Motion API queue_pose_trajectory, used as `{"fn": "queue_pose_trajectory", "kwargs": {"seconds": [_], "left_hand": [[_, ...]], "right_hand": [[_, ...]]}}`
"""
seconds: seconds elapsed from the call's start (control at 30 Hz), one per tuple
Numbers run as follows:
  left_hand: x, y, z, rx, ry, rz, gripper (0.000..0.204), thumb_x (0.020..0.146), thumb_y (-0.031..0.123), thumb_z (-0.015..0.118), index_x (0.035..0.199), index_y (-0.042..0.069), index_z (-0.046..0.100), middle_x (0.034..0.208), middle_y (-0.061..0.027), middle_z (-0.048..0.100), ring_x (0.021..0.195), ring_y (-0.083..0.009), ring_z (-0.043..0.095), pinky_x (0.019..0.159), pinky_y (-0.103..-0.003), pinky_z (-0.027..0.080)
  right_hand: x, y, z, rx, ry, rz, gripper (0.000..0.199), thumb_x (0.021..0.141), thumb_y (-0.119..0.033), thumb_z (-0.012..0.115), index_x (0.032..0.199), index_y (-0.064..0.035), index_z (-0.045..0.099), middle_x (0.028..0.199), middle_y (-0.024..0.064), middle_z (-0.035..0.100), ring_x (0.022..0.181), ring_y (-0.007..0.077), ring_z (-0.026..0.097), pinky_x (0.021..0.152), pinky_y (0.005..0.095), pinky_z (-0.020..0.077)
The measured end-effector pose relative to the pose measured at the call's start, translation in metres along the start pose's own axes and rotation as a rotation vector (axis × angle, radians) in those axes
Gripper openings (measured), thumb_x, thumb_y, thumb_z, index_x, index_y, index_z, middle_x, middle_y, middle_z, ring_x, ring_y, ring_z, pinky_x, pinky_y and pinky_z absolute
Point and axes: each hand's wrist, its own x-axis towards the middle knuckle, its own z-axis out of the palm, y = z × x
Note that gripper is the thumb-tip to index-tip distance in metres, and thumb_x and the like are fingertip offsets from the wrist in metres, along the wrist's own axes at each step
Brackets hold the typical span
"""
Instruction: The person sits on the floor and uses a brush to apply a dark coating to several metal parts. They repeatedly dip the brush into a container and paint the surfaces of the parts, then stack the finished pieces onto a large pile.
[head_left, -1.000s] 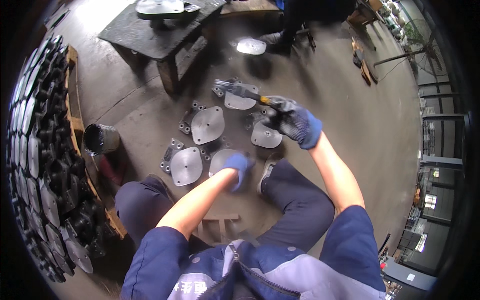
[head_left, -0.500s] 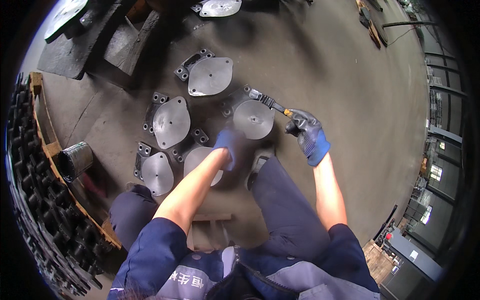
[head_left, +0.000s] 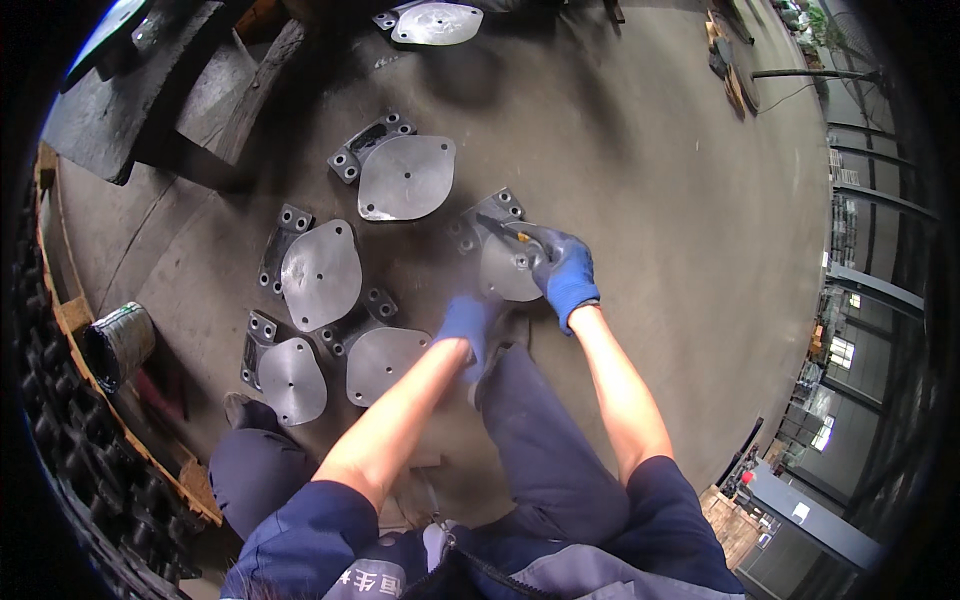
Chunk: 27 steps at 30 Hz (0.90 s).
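Note:
A bare metal part with a round plate [head_left: 508, 275] and a dark bolt-holed block [head_left: 507, 204] lies on the floor ahead of me. My right hand [head_left: 563, 268], in a blue and black glove, is closed on a slim dark hand tool [head_left: 496, 228] with a yellow section by the grip. The tool reaches across the plate toward the block; its exact kind is unclear. My left hand [head_left: 470, 325], in a blue glove, is at the plate's near-left side. Motion smears its fingers, so whether it touches the part cannot be told.
Similar metal parts lie around: one plate [head_left: 407, 178] farther off, another [head_left: 320, 275] to the left, two nearer [head_left: 388, 366] [head_left: 292, 381]. A dark heavy stand [head_left: 120, 110] is far left. A bucket [head_left: 125, 345] stands beside a wooden-edged stack of black parts [head_left: 90, 440].
My right hand has moved left and slightly down, carrying the tool from beside the plate to over it. My left hand has shifted slightly right and down. The whole view has also shifted.

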Motion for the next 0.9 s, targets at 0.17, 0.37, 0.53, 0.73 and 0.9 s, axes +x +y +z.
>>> {"fn": "queue_pose_trajectory", "kwargs": {"seconds": [0.17,0.37,0.53,0.73,0.9], "left_hand": [[-0.05,0.016,-0.01,-0.175,0.148,-0.113,0.055,0.086,0.021,0.065,0.137,0.009,0.049,0.116,-0.0211,0.065,0.105,-0.0333,0.063,0.089,-0.04,0.05],[-0.047,-0.005,0.005,-0.1,0.198,-0.035,0.055,0.087,0.017,0.064,0.139,0.01,0.047,0.115,-0.023,0.064,0.103,-0.0352,0.063,0.089,-0.041,0.05],[-0.059,0.013,-0.006,-0.089,0.204,-0.056,0.055,0.088,0.017,0.063,0.14,0.011,0.045,0.111,-0.0222,0.065,0.099,-0.032,0.064,0.088,-0.04,0.051],[-0.053,-0.001,-0.001,-0.137,0.196,-0.089,0.055,0.087,0.021,0.062,0.139,0.01,0.046,0.12,-0.0219,0.062,0.109,-0.0368,0.06,0.093,-0.041,0.049],[-0.052,-0.002,-0.002,-0.158,0.179,-0.079,0.055,0.087,0.022,0.063,0.138,0.01,0.047,0.119,-0.0217,0.062,0.109,-0.0366,0.061,0.093,-0.041,0.049]], "right_hand": [[0.005,-0.005,-0.001,-0.213,0.002,-0.042,0.034,0.079,-0.012,0.058,0.111,-0.0162,0.069,0.095,0.0173,0.069,0.09,0.0365,0.065,0.083,0.0449,0.0512],[0.008,-0.013,0.01,-0.176,0.027,-0.075,0.032,0.077,-0.014,0.059,0.107,-0.0164,0.069,0.091,0.0182,0.069,0.087,0.0379,0.066,0.082,0.0453,0.0517],[0.009,0.0,0.017,-0.277,-0.016,-0.026,0.03,0.078,-0.018,0.06,0.106,-0.0157,0.07,0.09,0.0184,0.069,0.084,0.0369,0.066,0.076,0.0471,0.0519],[0.018,0.009,0.018,-0.322,0.064,-0.033,0.03,0.077,-0.019,0.06,0.105,-0.0157,0.07,0.087,0.0187,0.068,0.082,0.0365,0.066,0.075,0.0473,0.0514],[0.012,0.011,0.017,-0.318,0.033,-0.004,0.027,0.079,-0.017,0.058,0.102,-0.0149,0.071,0.089,0.0189,0.069,0.084,0.0372,0.066,0.078,0.0468,0.0516]]}}
